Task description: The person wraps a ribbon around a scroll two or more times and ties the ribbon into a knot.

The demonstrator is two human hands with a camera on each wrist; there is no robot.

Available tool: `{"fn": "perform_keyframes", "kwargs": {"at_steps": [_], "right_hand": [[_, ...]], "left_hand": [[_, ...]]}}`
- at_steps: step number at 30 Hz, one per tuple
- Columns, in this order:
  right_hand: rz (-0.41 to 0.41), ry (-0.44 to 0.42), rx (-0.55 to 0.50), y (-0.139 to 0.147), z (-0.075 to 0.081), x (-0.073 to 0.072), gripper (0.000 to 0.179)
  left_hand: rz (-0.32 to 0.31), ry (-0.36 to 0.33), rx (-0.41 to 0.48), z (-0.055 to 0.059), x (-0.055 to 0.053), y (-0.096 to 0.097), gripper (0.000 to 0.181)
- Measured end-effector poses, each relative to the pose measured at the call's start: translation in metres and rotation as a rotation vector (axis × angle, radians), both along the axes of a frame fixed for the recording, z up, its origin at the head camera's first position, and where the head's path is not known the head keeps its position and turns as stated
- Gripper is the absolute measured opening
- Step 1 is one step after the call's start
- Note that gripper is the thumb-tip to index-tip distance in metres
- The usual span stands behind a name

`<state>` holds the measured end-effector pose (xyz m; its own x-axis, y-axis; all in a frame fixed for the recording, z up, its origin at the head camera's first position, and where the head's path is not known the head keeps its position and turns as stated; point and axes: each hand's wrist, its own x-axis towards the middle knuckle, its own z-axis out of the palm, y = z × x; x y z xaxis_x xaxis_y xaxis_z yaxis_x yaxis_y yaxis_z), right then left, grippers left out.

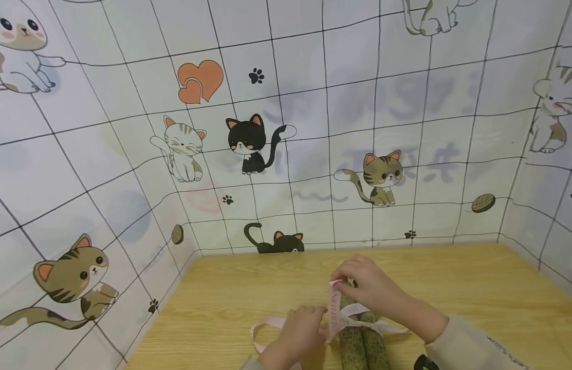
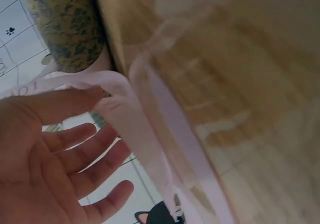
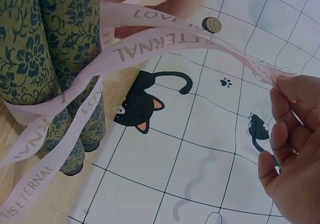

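Two green cylinders [image 1: 352, 347] with a dark floral pattern lie side by side on the wooden table [image 1: 221, 288]. A pale pink ribbon [image 3: 150, 46] printed with "LOVE IS ETERNAL" wraps around both, and loose ends trail off to either side. My right hand [image 1: 366, 280] pinches a length of ribbon between thumb and fingertips and holds it up above the cylinders; the right wrist view shows that stretch taut. Left of the cylinders, my left hand [image 1: 301, 331] pinches the ribbon [image 2: 142, 129] between thumb and index finger, its other fingers loosely bent.
Behind the table stands a white backdrop [image 1: 304, 205] with a black grid and cartoon cats, and it continues along both sides. A loop of loose ribbon [image 1: 262, 324] lies on the table left of my left hand. A dark item [image 1: 425, 363] shows at the bottom edge near the right sleeve.
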<state>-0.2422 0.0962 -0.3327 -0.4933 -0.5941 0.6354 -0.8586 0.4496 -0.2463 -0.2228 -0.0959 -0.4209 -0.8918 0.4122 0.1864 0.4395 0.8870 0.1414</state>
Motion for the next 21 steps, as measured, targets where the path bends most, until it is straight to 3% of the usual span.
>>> {"fn": "perform_keyframes", "kwargs": {"at_steps": [2,3,5,8,10,15,21], "right_hand": [[0.000,0.005,0.003,-0.001,0.000,0.001,0.007],[0.003,0.007,0.004,-0.002,-0.001,0.001,0.007],[0.012,0.011,0.006,-0.002,-0.001,0.002,0.006],[-0.010,-0.016,0.004,-0.001,-0.003,0.003,0.007],[-0.036,-0.057,0.004,0.001,-0.003,0.004,0.007],[-0.088,-0.118,0.013,0.004,-0.004,0.005,0.006],[-0.125,-0.099,0.003,0.007,-0.001,0.005,0.008]], "left_hand": [[-0.003,0.076,-0.089,-0.006,-0.002,-0.003,0.032],[-0.007,0.087,-0.073,-0.008,-0.002,-0.005,0.026],[-0.013,0.110,-0.017,-0.011,-0.004,-0.010,0.015],[0.001,0.097,0.137,-0.008,-0.007,-0.020,0.003],[0.026,0.083,0.240,-0.002,-0.007,-0.026,0.006],[0.158,-0.009,0.465,0.020,0.001,-0.041,0.011],[0.230,-0.009,0.524,0.048,0.016,-0.055,0.012]]}}
